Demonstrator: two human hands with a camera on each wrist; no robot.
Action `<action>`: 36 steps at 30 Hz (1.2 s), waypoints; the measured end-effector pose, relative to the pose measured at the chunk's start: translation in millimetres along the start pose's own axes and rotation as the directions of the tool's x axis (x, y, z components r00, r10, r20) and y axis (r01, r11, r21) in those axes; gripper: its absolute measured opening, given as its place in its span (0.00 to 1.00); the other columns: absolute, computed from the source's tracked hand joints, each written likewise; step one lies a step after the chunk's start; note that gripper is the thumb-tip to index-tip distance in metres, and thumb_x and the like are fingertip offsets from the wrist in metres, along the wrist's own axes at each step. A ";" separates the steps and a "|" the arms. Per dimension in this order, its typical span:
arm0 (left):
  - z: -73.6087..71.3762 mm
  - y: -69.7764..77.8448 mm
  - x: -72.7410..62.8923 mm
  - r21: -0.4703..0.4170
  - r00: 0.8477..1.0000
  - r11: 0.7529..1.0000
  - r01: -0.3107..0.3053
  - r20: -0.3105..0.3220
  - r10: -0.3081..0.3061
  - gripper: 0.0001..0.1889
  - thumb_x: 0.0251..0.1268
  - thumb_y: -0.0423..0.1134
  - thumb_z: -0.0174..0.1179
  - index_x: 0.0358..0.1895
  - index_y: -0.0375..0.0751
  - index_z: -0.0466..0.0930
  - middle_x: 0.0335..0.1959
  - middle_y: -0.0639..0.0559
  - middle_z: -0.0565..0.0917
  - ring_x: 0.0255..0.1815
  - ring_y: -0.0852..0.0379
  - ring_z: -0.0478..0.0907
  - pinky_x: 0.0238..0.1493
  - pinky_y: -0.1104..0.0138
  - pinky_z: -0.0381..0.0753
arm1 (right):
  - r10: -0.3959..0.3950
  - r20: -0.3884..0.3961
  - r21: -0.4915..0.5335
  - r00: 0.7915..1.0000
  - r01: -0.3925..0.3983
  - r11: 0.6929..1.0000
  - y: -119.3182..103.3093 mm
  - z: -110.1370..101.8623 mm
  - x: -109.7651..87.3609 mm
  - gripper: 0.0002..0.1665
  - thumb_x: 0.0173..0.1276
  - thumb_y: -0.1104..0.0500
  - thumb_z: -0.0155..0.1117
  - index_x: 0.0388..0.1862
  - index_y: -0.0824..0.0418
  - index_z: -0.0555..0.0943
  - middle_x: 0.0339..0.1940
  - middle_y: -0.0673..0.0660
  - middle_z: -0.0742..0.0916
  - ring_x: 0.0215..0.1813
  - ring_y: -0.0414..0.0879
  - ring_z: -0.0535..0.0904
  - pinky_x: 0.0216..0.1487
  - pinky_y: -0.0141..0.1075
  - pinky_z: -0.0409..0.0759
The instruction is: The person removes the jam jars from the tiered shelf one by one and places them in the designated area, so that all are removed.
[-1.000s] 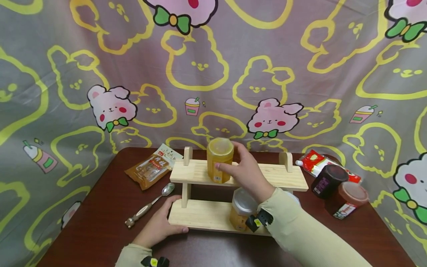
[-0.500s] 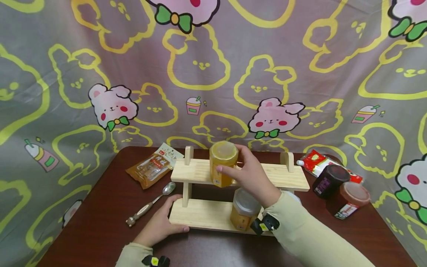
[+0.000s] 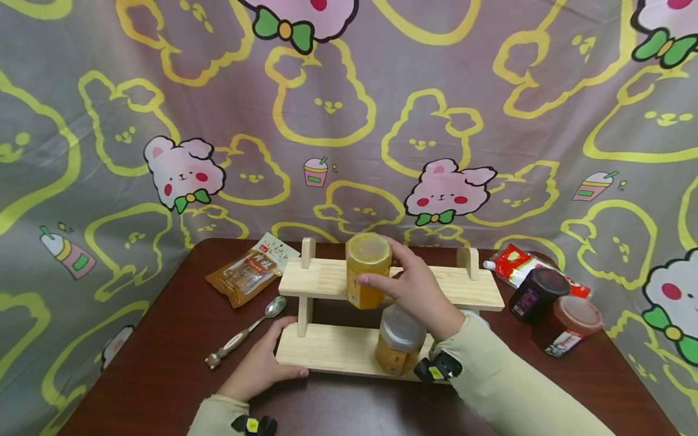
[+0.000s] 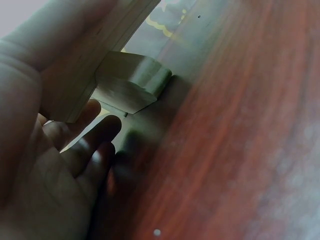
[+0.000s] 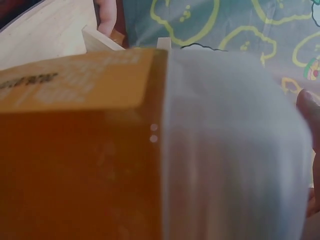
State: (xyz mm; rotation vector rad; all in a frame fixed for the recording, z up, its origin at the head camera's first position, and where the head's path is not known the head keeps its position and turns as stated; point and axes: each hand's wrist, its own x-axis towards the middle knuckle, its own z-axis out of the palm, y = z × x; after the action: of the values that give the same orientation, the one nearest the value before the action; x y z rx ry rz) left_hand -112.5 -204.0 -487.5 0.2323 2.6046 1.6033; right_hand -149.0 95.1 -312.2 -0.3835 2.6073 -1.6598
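Observation:
My right hand (image 3: 417,284) grips a yellow jar (image 3: 366,275) with a pale lid, thumb on its front and fingers behind. The jar stands upright at the upper board of a two-tier wooden rack (image 3: 327,351), its base overlapping the board's front edge. Whether it touches the board, I cannot tell. My left hand (image 3: 262,366) holds the left end of the lower board, thumb along the front edge; in the left wrist view its fingers (image 4: 102,127) curl by the board. Below my right hand, an amber jar (image 3: 400,342) with a whitish lid (image 5: 225,130) sits on the lower board.
A spoon (image 3: 245,333) with a bear-tipped handle and a brown snack packet (image 3: 248,272) lie left of the rack. To the right are a dark purple jar (image 3: 537,295), a reddish jar (image 3: 567,327) and a red-and-white pouch (image 3: 512,266). A patterned curtain (image 3: 349,121) hangs behind.
The yellow jar has shifted slightly right and toward the front edge of the upper board, in my right hand. My left hand has stayed on the rack's left end.

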 end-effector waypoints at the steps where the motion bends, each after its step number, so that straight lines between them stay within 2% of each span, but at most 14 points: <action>1: -0.1 0.1 0.0 0.003 1.000 1.000 0.002 -0.001 -0.002 0.54 0.29 0.44 0.86 0.68 0.58 0.66 0.56 0.48 0.79 0.44 0.54 0.76 0.51 0.61 0.72 | -0.002 -0.003 -0.011 1.000 0.002 1.000 0.2 -0.2 -0.4 0.43 0.58 0.47 0.78 0.72 0.43 0.71 0.59 0.52 0.83 0.52 0.53 0.80 0.46 0.43 0.81; 6: -0.2 0.1 0.2 0.004 1.000 1.000 0.010 0.002 -0.010 0.54 0.29 0.44 0.87 0.69 0.58 0.65 0.58 0.48 0.78 0.46 0.54 0.76 0.52 0.60 0.72 | -0.048 -0.019 -0.063 0.999 0.046 0.997 1.4 -2.4 -2.5 0.41 0.61 0.47 0.75 0.72 0.46 0.72 0.58 0.52 0.83 0.58 0.50 0.77 0.50 0.43 0.77; 9: -0.5 -0.5 0.8 0.003 1.000 1.000 0.010 0.000 -0.010 0.54 0.30 0.44 0.87 0.68 0.58 0.65 0.58 0.48 0.78 0.46 0.54 0.76 0.52 0.60 0.72 | -0.053 -0.016 -0.066 0.998 0.052 0.996 1.6 -4.6 -3.6 0.40 0.62 0.46 0.74 0.73 0.45 0.71 0.58 0.51 0.83 0.57 0.50 0.77 0.50 0.43 0.78; 13: -0.5 -1.5 0.6 0.006 1.000 1.000 0.005 0.002 -0.005 0.54 0.30 0.44 0.86 0.69 0.58 0.66 0.58 0.48 0.78 0.45 0.54 0.76 0.51 0.60 0.72 | -0.030 0.001 -0.046 1.000 0.030 0.999 3.5 -8.4 -5.4 0.42 0.61 0.45 0.75 0.73 0.44 0.71 0.56 0.51 0.84 0.52 0.52 0.80 0.47 0.42 0.81; 19: -0.5 -1.3 -0.9 0.001 1.000 1.000 -0.013 0.010 0.013 0.54 0.30 0.45 0.86 0.69 0.58 0.65 0.56 0.47 0.79 0.45 0.54 0.76 0.51 0.61 0.72 | -0.029 0.030 0.017 0.999 0.028 0.999 3.6 -5.4 -3.2 0.50 0.56 0.48 0.80 0.76 0.48 0.66 0.63 0.53 0.80 0.54 0.53 0.80 0.48 0.43 0.82; 23: -0.1 -1.3 -1.6 0.008 0.999 0.999 -0.032 0.023 0.032 0.53 0.32 0.45 0.86 0.69 0.57 0.65 0.56 0.46 0.79 0.44 0.54 0.76 0.50 0.62 0.72 | -0.022 0.047 0.046 0.999 0.020 0.999 1.9 1.3 0.6 0.52 0.54 0.51 0.82 0.75 0.51 0.64 0.62 0.55 0.80 0.54 0.54 0.81 0.49 0.46 0.82; 31: -0.4 -2.6 -1.1 0.005 0.999 0.999 -0.038 0.021 0.038 0.53 0.32 0.45 0.86 0.69 0.56 0.65 0.56 0.47 0.79 0.44 0.55 0.75 0.50 0.63 0.72 | 0.016 0.012 0.039 1.000 -0.017 0.999 -0.2 3.3 2.5 0.45 0.52 0.51 0.83 0.67 0.53 0.73 0.56 0.54 0.84 0.55 0.52 0.82 0.53 0.48 0.81; 36: -0.7 -3.7 -0.5 0.008 0.999 1.000 -0.030 0.011 0.030 0.54 0.31 0.46 0.86 0.69 0.58 0.65 0.55 0.48 0.79 0.44 0.55 0.76 0.50 0.63 0.72 | 0.056 -0.010 0.047 0.998 -0.055 0.997 -2.6 -1.1 1.7 0.45 0.48 0.49 0.85 0.65 0.52 0.74 0.56 0.52 0.84 0.57 0.51 0.81 0.55 0.49 0.80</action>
State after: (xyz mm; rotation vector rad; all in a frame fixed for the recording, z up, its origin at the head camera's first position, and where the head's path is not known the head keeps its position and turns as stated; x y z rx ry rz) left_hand -112.4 -206.3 -490.5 0.2814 2.6120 1.5967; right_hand -150.3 94.7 -309.2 -0.2981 2.5570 -1.7071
